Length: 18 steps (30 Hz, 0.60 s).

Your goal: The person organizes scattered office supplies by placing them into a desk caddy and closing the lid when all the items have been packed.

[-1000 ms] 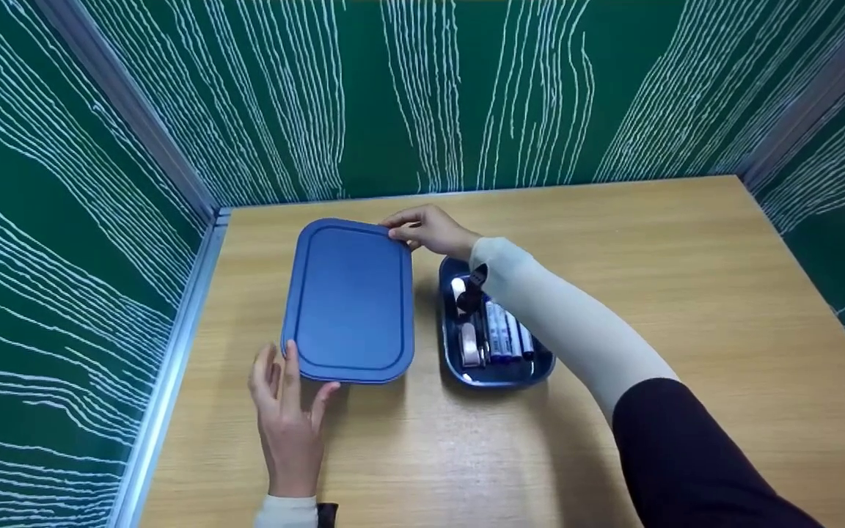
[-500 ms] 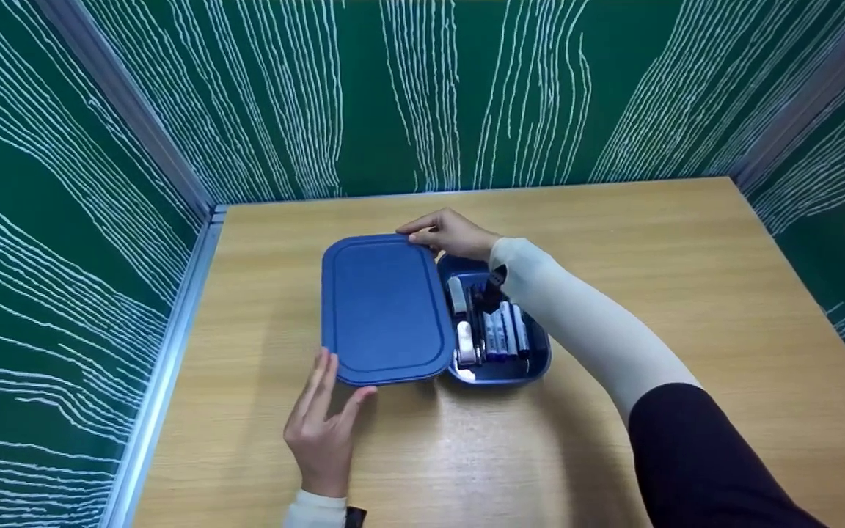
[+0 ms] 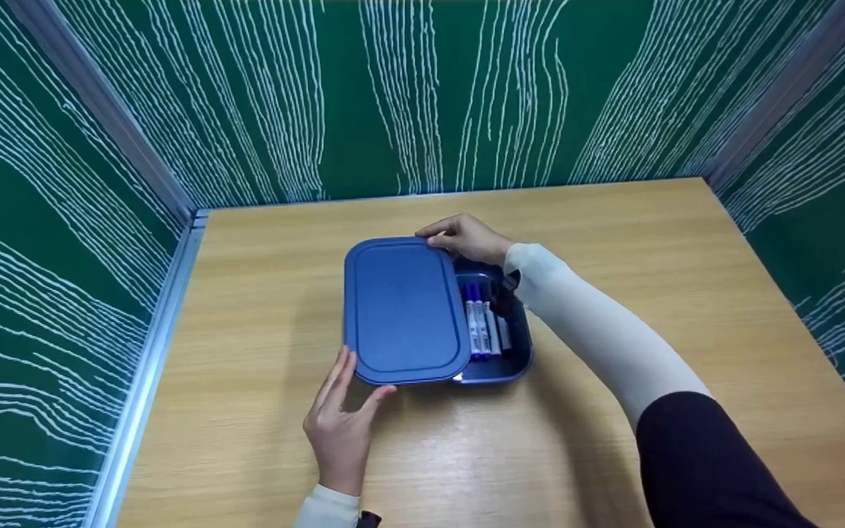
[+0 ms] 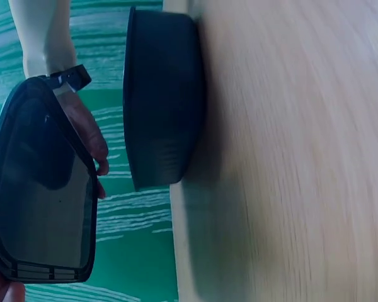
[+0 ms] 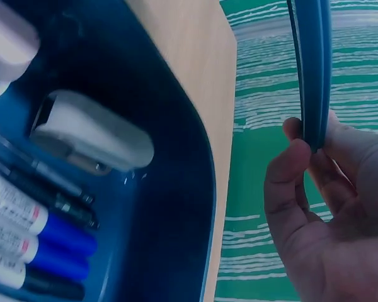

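Note:
A blue rectangular lid (image 3: 408, 312) hangs in the air, covering the left part of an open dark blue box (image 3: 516, 367) in the head view. My right hand (image 3: 474, 238) pinches the lid's far right corner between thumb and fingers. At the near left corner, my left hand (image 3: 342, 440) holds the lid, fingers along its side and thumb at the front edge. Several white markers (image 3: 483, 330) lie in the box. The right wrist view also shows a white stapler-like item (image 5: 101, 132) and slim pens (image 5: 44, 195) there. A gap separates lid and box (image 4: 164, 94) in the left wrist view.
The box stands on a light wooden table (image 3: 246, 330). Green panels (image 3: 364, 161) with white wavy lines enclose the back and both sides. A metal rail (image 3: 151, 352) runs along the table's left edge.
Both hands have carried the lid to the right, from beside the box to partly over it. The white items in the box's left part have become hidden in the head view.

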Motion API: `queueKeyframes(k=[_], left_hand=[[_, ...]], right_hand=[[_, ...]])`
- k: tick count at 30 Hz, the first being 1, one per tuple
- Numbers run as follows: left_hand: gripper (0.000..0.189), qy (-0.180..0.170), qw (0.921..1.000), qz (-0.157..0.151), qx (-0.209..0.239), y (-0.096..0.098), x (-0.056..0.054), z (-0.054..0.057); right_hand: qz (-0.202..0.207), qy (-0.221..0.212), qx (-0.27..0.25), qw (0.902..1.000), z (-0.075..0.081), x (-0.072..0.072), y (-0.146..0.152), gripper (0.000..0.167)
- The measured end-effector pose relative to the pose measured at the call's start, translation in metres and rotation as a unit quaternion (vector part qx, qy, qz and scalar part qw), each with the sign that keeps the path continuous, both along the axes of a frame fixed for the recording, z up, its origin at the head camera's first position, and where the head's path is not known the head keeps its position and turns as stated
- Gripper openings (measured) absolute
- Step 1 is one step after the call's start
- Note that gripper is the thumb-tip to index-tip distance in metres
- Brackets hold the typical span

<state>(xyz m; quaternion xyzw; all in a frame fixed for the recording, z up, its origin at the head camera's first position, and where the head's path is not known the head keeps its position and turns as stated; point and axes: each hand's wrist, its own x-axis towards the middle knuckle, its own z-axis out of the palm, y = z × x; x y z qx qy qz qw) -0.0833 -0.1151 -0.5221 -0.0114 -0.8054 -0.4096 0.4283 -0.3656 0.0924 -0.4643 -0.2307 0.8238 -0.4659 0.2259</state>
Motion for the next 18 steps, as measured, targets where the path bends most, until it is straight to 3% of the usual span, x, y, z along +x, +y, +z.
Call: queueKeyframes(k=[9,18], left_hand=[[0.085,-0.076,0.9967,-0.017,0.020,0.023,-0.001,-0.011],[0.082,-0.100,0.9929,-0.050,0.040,0.047,-0.011,-0.018]], right_hand=[[-0.019,0.016,0.017,0.9995,-0.004,0.003,0.024,0.033],[-0.043,0.025,0.032,0.9983,-0.010,0.002,0.055,0.033]])
